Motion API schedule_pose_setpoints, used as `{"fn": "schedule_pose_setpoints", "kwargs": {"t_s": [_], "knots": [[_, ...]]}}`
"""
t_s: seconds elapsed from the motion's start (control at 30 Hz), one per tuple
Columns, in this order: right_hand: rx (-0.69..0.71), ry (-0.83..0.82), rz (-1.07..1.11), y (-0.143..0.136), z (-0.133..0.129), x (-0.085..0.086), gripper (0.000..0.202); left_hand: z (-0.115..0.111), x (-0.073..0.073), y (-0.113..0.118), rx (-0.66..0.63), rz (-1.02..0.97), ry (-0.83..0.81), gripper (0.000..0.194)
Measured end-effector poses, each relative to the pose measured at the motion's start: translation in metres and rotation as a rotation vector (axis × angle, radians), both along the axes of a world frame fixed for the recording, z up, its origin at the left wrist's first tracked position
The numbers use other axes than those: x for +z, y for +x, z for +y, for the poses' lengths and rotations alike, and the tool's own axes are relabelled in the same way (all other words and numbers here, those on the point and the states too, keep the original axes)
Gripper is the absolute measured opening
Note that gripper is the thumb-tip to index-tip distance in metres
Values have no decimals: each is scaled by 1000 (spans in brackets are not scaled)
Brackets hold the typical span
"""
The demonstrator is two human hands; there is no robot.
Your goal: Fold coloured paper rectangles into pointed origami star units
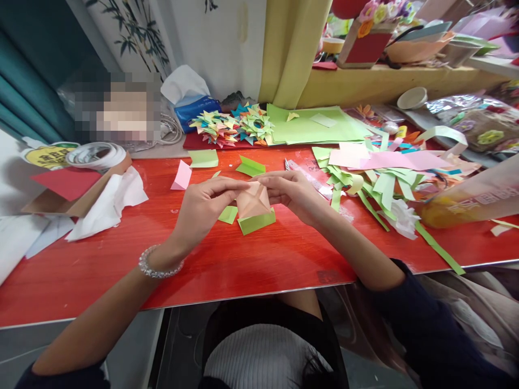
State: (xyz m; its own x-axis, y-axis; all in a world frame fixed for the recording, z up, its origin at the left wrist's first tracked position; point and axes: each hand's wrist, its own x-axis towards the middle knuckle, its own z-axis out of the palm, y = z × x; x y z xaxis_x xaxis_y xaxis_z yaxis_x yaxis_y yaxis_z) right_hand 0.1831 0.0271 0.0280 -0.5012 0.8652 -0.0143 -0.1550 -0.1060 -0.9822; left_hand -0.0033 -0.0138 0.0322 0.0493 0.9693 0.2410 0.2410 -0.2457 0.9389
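A small peach paper square (253,201) with diagonal creases is held above the red table (194,275). My left hand (205,208) pinches its left edge between thumb and fingers. At its upper right edge, the fingers of my right hand (292,192) close on the paper. Just below and behind the square lies a folded green paper (259,222), partly covered by it. Another green piece (228,215) is beside my left fingertips. Beyond my hands are a folded green paper (250,166), a pale green piece (204,159) and a pink piece (181,175).
Green and pink paper strips (389,186) are heaped at the right, near a cutter (310,178) and a plastic bottle (474,194). Folded paper rings (217,128) and green sheets (316,124) lie at the back. A cardboard box (77,202) stands left.
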Motion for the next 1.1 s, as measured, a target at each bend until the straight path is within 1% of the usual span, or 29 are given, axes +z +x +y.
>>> {"fn": "schedule_pose_setpoints", "kwargs": {"t_s": [0.1, 0.23, 0.3, 0.4, 0.47, 0.53, 0.67, 0.77, 0.83, 0.9, 0.97, 1.03, 1.1], "knots": [[37, -9, -19, -2, -1, 1, 26, -1, 2, -1, 4, 66, 22, 18], [-15, 22, -84, -4, -2, -1, 25, -1, 3, 0, -7, 112, 15, 18], [-29, 60, -101, -4, -2, -2, 26, -1, 3, 0, -17, 82, -10, 16], [-41, 108, -131, -3, -3, 0, 26, 2, 1, 1, -9, -18, -45, 13], [-48, 123, -160, -3, -4, 2, 26, 5, 0, 0, -13, -46, -75, 17], [-44, 132, -187, -3, -5, 2, 26, 7, -2, -2, -52, -6, -109, 20], [-32, 149, -219, -5, -5, -1, 24, 10, -3, -5, -114, 94, -144, 18], [-31, 139, -202, -5, -3, -3, 24, 9, -3, -4, -108, 82, -155, 17], [-33, 101, -165, -5, -3, -2, 30, 9, -4, -3, -90, 70, -138, 18], [-10, 57, -140, -3, -2, -1, 36, 8, -4, -3, -50, 65, -96, 19], [19, 42, -149, -1, -1, 1, 36, 7, -3, -2, -10, 67, -68, 19], [26, 74, -177, 1, 1, 1, 35, 7, -1, -3, -9, 96, -80, 18], [15, 155, -232, 1, 1, 0, 34, 8, 1, -4, -60, 144, -135, 18]]}}
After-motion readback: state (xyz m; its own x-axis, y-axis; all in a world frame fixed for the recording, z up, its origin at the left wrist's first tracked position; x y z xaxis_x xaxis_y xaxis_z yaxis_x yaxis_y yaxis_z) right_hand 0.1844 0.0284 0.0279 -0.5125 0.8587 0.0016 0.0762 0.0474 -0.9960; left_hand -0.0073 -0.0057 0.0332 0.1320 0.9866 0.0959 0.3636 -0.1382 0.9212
